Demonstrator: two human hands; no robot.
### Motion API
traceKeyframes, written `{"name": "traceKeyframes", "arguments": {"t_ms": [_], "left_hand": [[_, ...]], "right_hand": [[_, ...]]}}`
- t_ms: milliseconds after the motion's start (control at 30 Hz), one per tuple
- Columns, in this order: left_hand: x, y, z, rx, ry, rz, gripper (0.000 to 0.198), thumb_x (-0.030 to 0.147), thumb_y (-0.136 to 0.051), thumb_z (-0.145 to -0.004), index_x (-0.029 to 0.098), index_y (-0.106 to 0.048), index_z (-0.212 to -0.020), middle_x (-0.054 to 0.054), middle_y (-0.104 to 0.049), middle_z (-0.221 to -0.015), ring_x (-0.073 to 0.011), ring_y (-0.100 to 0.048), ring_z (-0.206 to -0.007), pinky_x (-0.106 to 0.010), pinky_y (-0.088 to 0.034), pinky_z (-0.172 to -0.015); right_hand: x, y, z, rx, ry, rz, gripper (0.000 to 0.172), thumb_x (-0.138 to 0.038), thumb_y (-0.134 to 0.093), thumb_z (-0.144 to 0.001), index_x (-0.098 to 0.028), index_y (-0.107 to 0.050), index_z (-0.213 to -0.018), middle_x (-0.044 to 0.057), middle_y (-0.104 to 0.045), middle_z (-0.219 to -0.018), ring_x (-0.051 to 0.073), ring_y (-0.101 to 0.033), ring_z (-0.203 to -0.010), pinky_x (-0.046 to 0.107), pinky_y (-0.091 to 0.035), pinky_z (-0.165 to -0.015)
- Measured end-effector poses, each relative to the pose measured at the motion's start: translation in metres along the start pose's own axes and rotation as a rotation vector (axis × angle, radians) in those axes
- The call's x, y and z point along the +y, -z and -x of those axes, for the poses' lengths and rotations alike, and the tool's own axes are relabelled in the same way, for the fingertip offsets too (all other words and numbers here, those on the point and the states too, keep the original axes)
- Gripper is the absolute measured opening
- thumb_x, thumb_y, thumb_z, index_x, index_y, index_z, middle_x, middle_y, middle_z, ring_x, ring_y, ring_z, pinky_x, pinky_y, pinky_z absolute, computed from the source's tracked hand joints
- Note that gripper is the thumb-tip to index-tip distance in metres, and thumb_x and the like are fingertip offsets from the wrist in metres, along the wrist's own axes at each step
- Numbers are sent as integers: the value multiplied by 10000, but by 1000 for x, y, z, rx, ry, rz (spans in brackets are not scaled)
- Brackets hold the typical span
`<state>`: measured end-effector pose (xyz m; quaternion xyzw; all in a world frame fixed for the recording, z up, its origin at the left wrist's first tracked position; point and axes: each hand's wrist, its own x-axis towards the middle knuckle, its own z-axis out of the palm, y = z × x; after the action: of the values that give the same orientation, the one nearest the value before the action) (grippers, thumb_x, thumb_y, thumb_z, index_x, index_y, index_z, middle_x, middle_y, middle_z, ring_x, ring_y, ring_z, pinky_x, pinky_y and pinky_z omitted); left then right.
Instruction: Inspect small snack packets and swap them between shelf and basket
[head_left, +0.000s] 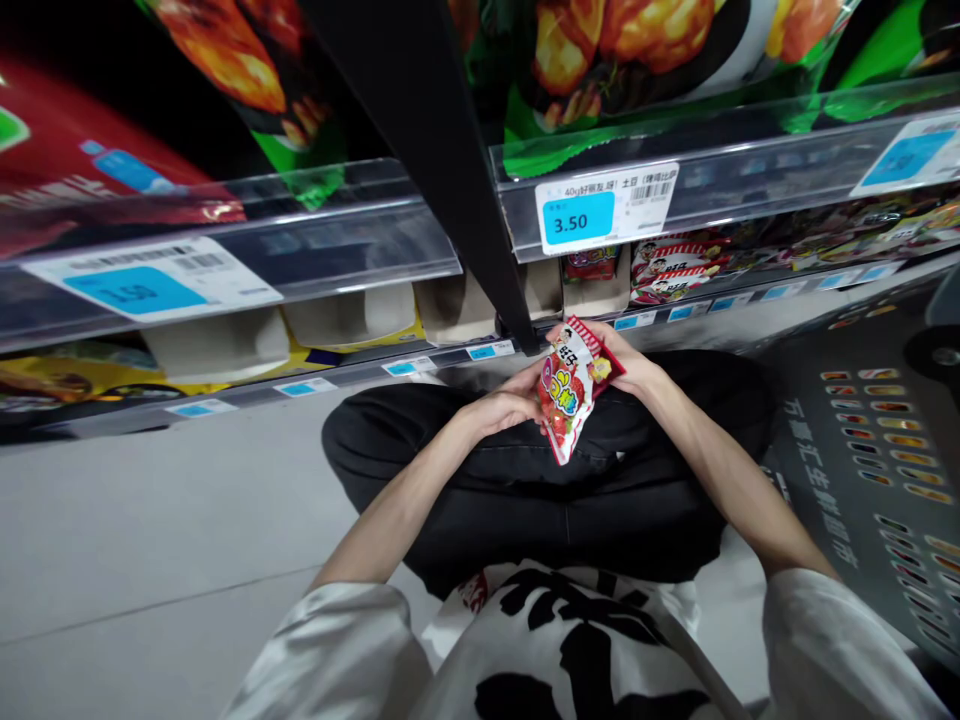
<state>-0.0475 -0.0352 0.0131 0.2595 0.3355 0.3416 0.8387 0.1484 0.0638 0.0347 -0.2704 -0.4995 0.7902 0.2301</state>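
Note:
A small red and white candy bag [564,392], printed with colourful lettering and fruit, is held tilted above my crossed legs. My left hand [511,402] grips its left edge, with the thumb toward the front. Behind its upper right side, my right hand [628,362] is closed on it; most of those fingers are hidden by the bag. A dark red part shows at the bag's right edge, and I cannot tell whether it is the same bag's back or a second packet.
Similar red and white bags [675,268] stand on the bottom shelf, beside open display cartons [352,318]. A black shelf post [450,150] comes down just ahead. Above, a clear shelf lip holds a 3.50 price tag [577,220]. A grey shopping basket [817,430] is at my right.

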Motion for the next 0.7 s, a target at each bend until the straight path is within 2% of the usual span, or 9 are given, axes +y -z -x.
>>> {"name": "traceKeyframes", "arguments": {"t_ms": [100,200,300,400,467,567,633,700], "left_hand": [[3,-2,-1,-26,-54,22,785,140,-705,-572,231,-610,-1345,-122,-744,-1167,-211,-713,-791,-278,-534,-631],[6,-4,-3,-79,-100,68,629,390,-641,-701,142,-671,-1278,-207,-712,-1233,-325,-732,-924,-386,-559,-737],[8,-6,-5,-121,-98,104,695,614,-555,-800,155,-656,-1311,-230,-671,-1317,-432,-661,-1179,-514,-545,-915],[6,-8,-8,-122,-85,93,868,831,-510,-794,161,-643,-1329,-246,-678,-1300,-440,-610,-1273,-552,-523,-994],[3,-9,-10,-47,-117,39,845,811,-619,-769,156,-658,-1301,-245,-693,-1274,-416,-649,-1227,-524,-533,-1004],[-2,-8,-13,99,-153,-93,616,541,-815,-777,145,-689,-1231,-217,-724,-1226,-360,-725,-1093,-480,-557,-995],[-4,-7,-14,151,-151,-176,530,469,-808,-810,132,-702,-1204,-205,-744,-1183,-336,-747,-1036,-469,-571,-984],[-4,-6,-14,178,-148,-267,504,494,-762,-849,126,-717,-1190,-190,-769,-1110,-323,-756,-1010,-461,-580,-980]], "right_hand": [[2,-4,-2,82,24,7,395,-476,-891,-601,-221,-688,-825,28,-710,-904,176,-630,-730,286,-522,-625],[4,-5,-6,263,52,13,457,-586,-834,-668,-232,-684,-917,25,-720,-888,188,-637,-756,300,-526,-652],[5,-3,-11,479,133,85,498,-623,-804,-692,-250,-671,-994,23,-734,-947,214,-662,-875,332,-544,-765],[5,-1,-13,572,184,171,487,-632,-787,-707,-258,-663,-993,31,-738,-968,232,-664,-923,356,-545,-807],[5,-1,-12,583,203,189,471,-625,-785,-715,-255,-665,-981,33,-739,-953,231,-666,-902,361,-546,-800],[6,-3,-12,602,229,156,425,-587,-793,-727,-246,-673,-951,23,-738,-921,209,-661,-846,347,-542,-776],[8,-3,-14,619,221,128,401,-564,-801,-728,-244,-676,-935,12,-737,-905,193,-654,-819,332,-538,-758],[11,-2,-16,626,203,104,385,-556,-806,-731,-242,-682,-917,1,-734,-882,181,-647,-800,321,-534,-755]]}}
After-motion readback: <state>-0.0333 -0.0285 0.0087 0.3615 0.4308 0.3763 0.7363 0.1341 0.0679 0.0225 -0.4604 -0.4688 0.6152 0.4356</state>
